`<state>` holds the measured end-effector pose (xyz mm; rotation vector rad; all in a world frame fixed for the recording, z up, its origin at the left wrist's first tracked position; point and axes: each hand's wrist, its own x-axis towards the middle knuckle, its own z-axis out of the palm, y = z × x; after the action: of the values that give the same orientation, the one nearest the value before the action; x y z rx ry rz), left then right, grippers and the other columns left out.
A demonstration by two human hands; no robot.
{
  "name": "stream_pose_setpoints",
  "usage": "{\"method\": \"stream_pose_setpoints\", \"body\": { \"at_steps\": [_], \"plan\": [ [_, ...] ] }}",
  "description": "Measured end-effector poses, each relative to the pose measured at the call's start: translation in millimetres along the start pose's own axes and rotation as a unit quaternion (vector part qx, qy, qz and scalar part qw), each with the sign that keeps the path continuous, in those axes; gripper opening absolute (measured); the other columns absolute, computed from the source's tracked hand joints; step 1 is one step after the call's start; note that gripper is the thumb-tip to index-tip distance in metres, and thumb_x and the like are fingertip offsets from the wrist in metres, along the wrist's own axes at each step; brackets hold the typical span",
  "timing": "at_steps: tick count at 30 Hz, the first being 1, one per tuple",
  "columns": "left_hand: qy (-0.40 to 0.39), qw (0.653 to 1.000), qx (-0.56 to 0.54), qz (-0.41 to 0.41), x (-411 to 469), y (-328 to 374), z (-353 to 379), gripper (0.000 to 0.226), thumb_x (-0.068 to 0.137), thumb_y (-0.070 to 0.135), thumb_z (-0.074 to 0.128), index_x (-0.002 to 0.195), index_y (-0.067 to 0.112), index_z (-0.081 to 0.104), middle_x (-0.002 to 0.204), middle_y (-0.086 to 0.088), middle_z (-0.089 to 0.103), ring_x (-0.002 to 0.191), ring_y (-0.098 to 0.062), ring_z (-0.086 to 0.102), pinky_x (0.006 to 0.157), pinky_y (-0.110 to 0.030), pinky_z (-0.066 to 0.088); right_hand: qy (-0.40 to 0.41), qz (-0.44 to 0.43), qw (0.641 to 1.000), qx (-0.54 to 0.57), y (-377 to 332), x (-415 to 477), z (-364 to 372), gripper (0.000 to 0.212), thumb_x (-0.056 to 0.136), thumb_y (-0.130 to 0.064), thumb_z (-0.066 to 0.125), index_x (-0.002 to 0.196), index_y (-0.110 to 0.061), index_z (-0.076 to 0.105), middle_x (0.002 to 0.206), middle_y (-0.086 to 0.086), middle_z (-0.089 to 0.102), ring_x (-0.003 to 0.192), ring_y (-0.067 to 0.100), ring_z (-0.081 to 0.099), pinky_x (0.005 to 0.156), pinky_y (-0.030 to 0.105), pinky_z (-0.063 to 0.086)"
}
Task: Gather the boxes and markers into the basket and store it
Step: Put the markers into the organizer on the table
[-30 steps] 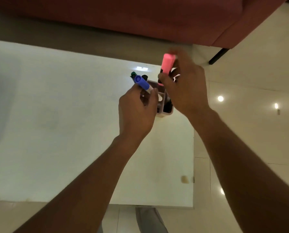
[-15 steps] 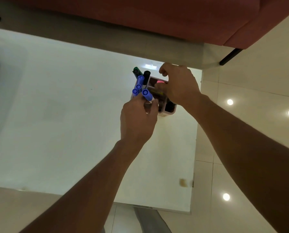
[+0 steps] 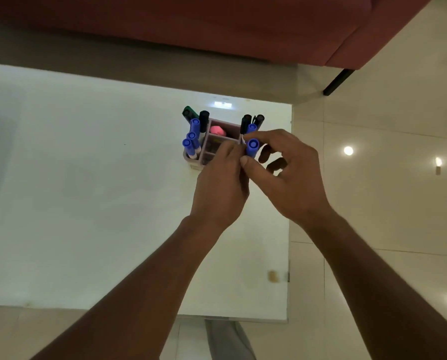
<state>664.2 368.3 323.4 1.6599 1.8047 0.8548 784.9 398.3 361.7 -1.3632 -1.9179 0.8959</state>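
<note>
A small pinkish basket with compartments stands near the table's far right corner. Its left compartment holds blue markers, with a green marker and a black marker behind them. A pink highlighter stands in a middle compartment. Black markers stick up at the right end. Above that right end, one blue marker is pinched between my left hand and my right hand. Both hands cover the basket's near right part.
The white table ends at a right edge just past the basket, with glossy tiled floor beyond. A red sofa with a black leg lies behind the table. A small tan object sits near the table's front right.
The pink highlighter went from my right hand into the basket's middle compartment. My right hand then came down onto the blue marker held by my left hand, now over the basket's right end.
</note>
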Motion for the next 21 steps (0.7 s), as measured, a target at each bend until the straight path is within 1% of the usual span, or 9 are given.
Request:
{"method": "stream_pose_setpoints", "body": {
  "at_steps": [3, 5, 8, 9, 12, 15, 18, 20, 21],
  "plan": [
    [0.006, 1.0, -0.006, 0.019, 9.2, -0.4, -0.4, 0.018, 0.092, 0.008, 0.058, 0.11, 0.007, 0.064, 0.101, -0.008, 0.065, 0.082, -0.019, 0.061, 0.071, -0.031, 0.053, 0.019, -0.006, 1.0, -0.008, 5.0, 6.5, 1.6, 0.025, 0.087, -0.018, 0.07, 0.112, -0.017, 0.07, 0.095, -0.014, 0.063, 0.083, 0.004, 0.06, 0.066, 0.008, 0.052],
    [0.017, 1.0, -0.022, -0.009, 15.5, -6.5, 1.2, 0.012, 0.092, 0.01, 0.061, 0.103, 0.01, 0.065, 0.094, -0.002, 0.067, 0.079, -0.014, 0.06, 0.071, -0.03, 0.055, 0.029, 0.004, 0.999, -0.045, 10.6, 12.0, 1.8, 0.027, 0.088, -0.02, 0.07, 0.115, -0.016, 0.07, 0.094, -0.014, 0.064, 0.081, 0.003, 0.059, 0.069, 0.005, 0.049],
    [-0.002, 0.997, -0.031, -0.067, 17.6, -20.2, 4.7, 0.022, 0.09, 0.008, 0.059, 0.11, 0.016, 0.062, 0.098, 0.003, 0.068, 0.086, -0.012, 0.064, 0.078, -0.031, 0.057, -0.003, 0.023, 0.994, -0.107, 20.9, 15.8, 3.6, 0.035, 0.088, -0.025, 0.071, 0.122, -0.02, 0.065, 0.1, -0.009, 0.07, 0.077, 0.006, 0.059, 0.077, 0.024, 0.055],
    [-0.01, 0.997, -0.03, -0.072, 16.1, -23.7, 6.0, 0.027, 0.089, 0.006, 0.059, 0.114, 0.017, 0.062, 0.101, 0.004, 0.068, 0.089, -0.013, 0.065, 0.08, -0.03, 0.057, -0.018, 0.031, 0.992, -0.121, 23.8, 15.8, 4.4, 0.039, 0.087, -0.027, 0.071, 0.126, -0.023, 0.062, 0.105, -0.01, 0.07, 0.078, 0.006, 0.06, 0.079, 0.025, 0.054],
    [-0.011, 0.997, -0.018, -0.077, 9.7, -29.4, 10.0, 0.037, 0.086, 0.005, 0.062, 0.12, 0.02, 0.06, 0.108, 0.006, 0.068, 0.095, -0.013, 0.065, 0.085, -0.023, 0.055, -0.005, 0.044, 0.993, -0.106, 30.7, 15.7, 6.3, 0.047, 0.085, -0.027, 0.074, 0.129, -0.028, 0.06, 0.109, -0.019, 0.061, 0.074, -0.003, 0.06, 0.071, 0.005, 0.046],
    [0.013, 0.996, -0.02, -0.088, 3.8, -33.4, 14.4, 0.04, 0.085, 0.004, 0.063, 0.121, 0.02, 0.059, 0.11, 0.006, 0.068, 0.096, -0.011, 0.064, 0.083, -0.018, 0.051, 0.018, 0.048, 0.995, -0.087, 32.7, 14.0, 9.6, 0.029, 0.083, -0.019, 0.076, 0.111, -0.02, 0.07, 0.101, -0.01, 0.068, 0.069, -0.008, 0.06, 0.066, -0.001, 0.046],
    [0.013, 0.996, -0.013, -0.09, -3.4, -36.7, 18.7, 0.038, 0.087, 0.004, 0.059, 0.122, 0.019, 0.059, 0.11, 0.005, 0.068, 0.092, -0.011, 0.064, 0.08, -0.018, 0.051, 0.013, 0.04, 0.992, -0.115, 30.6, 8.7, 18.5, 0.015, 0.082, -0.012, 0.075, 0.098, -0.012, 0.076, 0.092, 0.004, 0.074, 0.07, 0.008, 0.063, 0.073, 0.011, 0.05],
    [-0.005, 0.997, -0.006, -0.082, -9.0, -38.5, 21.3, 0.037, 0.087, 0.006, 0.057, 0.121, 0.02, 0.06, 0.11, 0.006, 0.068, 0.09, -0.011, 0.063, 0.078, -0.019, 0.05, 0.01, 0.033, 0.99, -0.139, 27.8, 7.0, 25.7, 0.013, 0.084, -0.009, 0.073, 0.096, -0.008, 0.076, 0.092, 0.008, 0.074, 0.077, 0.018, 0.065, 0.078, 0.025, 0.053],
    [-0.011, 0.997, 0.0, -0.08, -11.4, -39.4, 22.5, 0.036, 0.087, 0.008, 0.058, 0.121, 0.02, 0.06, 0.11, 0.005, 0.068, 0.089, -0.011, 0.063, 0.076, -0.018, 0.048, 0.01, 0.03, 0.988, -0.153, 26.4, 7.5, 27.9, 0.013, 0.086, -0.01, 0.071, 0.098, -0.008, 0.076, 0.095, 0.008, 0.072, 0.081, 0.02, 0.065, 0.079, 0.026, 0.051]
  ]
}}
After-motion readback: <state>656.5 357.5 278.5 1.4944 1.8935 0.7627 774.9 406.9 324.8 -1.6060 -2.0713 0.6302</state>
